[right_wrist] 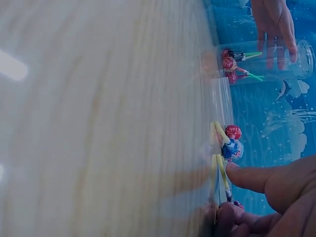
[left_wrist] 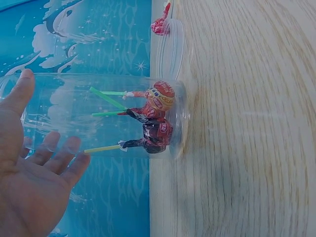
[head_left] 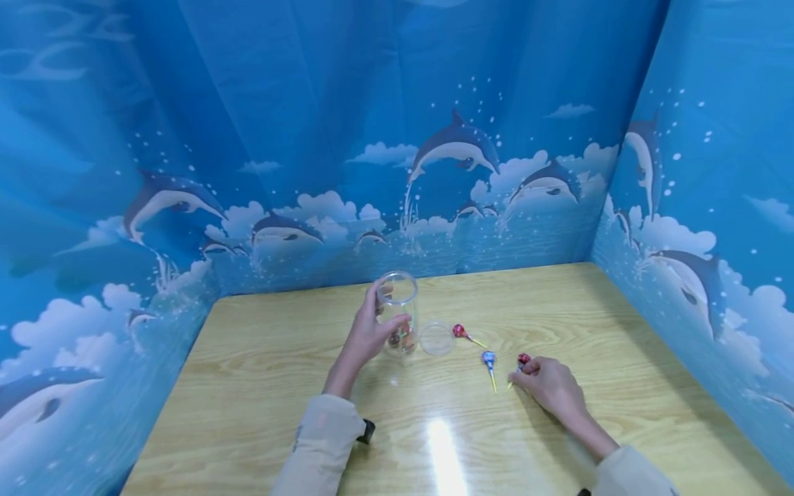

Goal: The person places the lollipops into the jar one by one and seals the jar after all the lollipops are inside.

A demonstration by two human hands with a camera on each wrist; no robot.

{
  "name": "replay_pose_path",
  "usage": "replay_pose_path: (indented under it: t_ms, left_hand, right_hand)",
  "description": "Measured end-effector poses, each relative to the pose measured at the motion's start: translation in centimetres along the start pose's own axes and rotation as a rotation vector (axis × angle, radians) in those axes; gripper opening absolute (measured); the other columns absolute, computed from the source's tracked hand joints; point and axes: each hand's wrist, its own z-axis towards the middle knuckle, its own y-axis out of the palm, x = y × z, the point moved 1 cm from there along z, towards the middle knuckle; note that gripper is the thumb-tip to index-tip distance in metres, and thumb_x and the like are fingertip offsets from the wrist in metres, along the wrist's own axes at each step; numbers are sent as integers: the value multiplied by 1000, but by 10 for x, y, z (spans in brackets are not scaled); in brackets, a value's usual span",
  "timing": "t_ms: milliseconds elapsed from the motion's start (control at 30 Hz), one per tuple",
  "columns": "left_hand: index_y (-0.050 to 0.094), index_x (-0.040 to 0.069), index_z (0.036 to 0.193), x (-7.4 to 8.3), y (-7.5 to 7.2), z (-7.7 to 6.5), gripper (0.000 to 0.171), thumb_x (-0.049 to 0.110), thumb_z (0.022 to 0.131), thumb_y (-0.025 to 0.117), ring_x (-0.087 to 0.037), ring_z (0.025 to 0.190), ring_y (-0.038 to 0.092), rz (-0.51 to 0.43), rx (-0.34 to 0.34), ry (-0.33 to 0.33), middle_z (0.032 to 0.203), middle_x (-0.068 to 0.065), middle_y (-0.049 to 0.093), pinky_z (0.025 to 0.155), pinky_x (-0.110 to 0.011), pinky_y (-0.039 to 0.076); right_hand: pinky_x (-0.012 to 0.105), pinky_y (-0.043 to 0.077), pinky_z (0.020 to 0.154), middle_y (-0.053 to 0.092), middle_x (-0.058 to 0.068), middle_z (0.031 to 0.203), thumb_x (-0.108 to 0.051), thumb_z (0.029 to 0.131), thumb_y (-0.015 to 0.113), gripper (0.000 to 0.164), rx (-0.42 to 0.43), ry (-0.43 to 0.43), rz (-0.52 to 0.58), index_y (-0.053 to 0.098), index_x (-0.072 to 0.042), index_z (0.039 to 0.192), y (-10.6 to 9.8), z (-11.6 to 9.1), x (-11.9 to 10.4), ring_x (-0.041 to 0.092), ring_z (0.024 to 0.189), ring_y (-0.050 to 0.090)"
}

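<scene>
A clear plastic jar (head_left: 406,313) stands upright on the table, its round mouth uncovered. My left hand (head_left: 372,331) holds it, thumb on the near side and fingers behind. Inside the jar, several lollipops (left_wrist: 158,96) rest heads down, with green and yellow sticks pointing up. At the right, my right hand (head_left: 554,389) has its thumb and fingers around a dark-red-wrapped lollipop (head_left: 524,359) with a yellow stick, low at the tabletop. A blue lollipop (head_left: 489,358) lies just left of that hand. Farther back is a red lollipop (head_left: 459,331).
The clear round lid (head_left: 437,339) lies on the wooden table (head_left: 260,386), between the jar and the red lollipop. Blue dolphin-print curtains (head_left: 322,138) rise along the table's back and sides. A bright light reflection shows near the front.
</scene>
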Motion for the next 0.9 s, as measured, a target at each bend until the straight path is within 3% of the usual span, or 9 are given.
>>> replay_pose_path:
  t_ms: [233,400,633,900]
  left_hand:
    - [30,20,160,1,0,1,89,22,89,83,-37,138,49,3,-2,-1,154,-16,48,115,-57,40]
    - [30,20,160,1,0,0,89,23,89,83,-37,139,48,1,-8,-7,154,-16,48,116,-57,39]
    - [30,19,160,0,0,0,89,21,89,83,-38,139,48,0,-5,-15,154,-16,48,116,-57,39]
    - [31,19,160,0,0,1,89,20,88,84,-37,138,48,-6,-3,2,153,-17,48,116,-57,39]
  right_hand:
    - [32,38,51,66,2,79,-39,86,80,33,-17,26,-32,71,-8,93,0,4,-1,19,64,53]
    - [31,39,51,66,2,78,-28,85,78,27,-22,37,-25,72,-4,97,0,4,-2,18,63,53]
    - [32,46,54,72,5,81,-14,83,72,13,-5,19,-11,76,-5,90,0,5,0,18,66,59]
    - [32,40,50,70,2,78,-20,88,70,15,-15,47,9,78,-8,93,-3,5,3,19,62,54]
